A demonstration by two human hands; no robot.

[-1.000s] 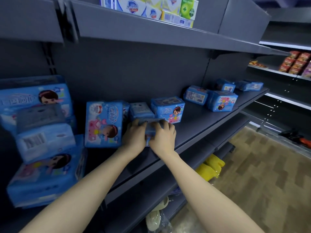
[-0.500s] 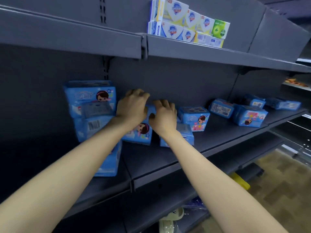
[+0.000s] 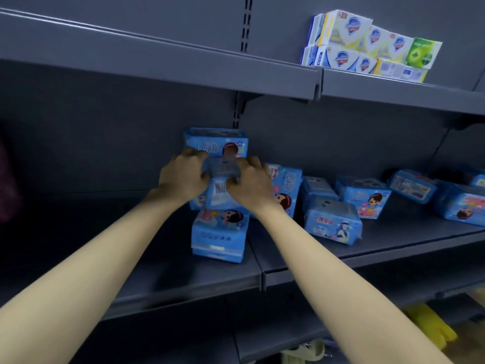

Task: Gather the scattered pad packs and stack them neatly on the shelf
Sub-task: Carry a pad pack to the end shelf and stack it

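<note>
A stack of blue pad packs (image 3: pixel 219 233) stands on the grey middle shelf (image 3: pixel 393 245), with one upright pack (image 3: pixel 216 140) at the back. My left hand (image 3: pixel 182 176) and my right hand (image 3: pixel 250 181) grip a small blue pad pack (image 3: pixel 221 170) from either side, against the upper part of the stack. A pack with a barcode (image 3: pixel 220 197) sits just under it. Several loose packs lie to the right: one upright (image 3: pixel 287 185), one at the front (image 3: pixel 333 223), others farther right (image 3: pixel 363 197).
Soap boxes (image 3: pixel 367 46) sit on the upper shelf (image 3: pixel 183 72) at the right. More blue packs (image 3: pixel 459 203) lie at the far right of the middle shelf. A yellow object (image 3: pixel 433 327) lies on a lower shelf. A vertical upright (image 3: pixel 237 111) runs behind the stack.
The view has swung left and closer. Both hands moved with a small pack from the shelf front toward the left, up onto the stack of packs.
</note>
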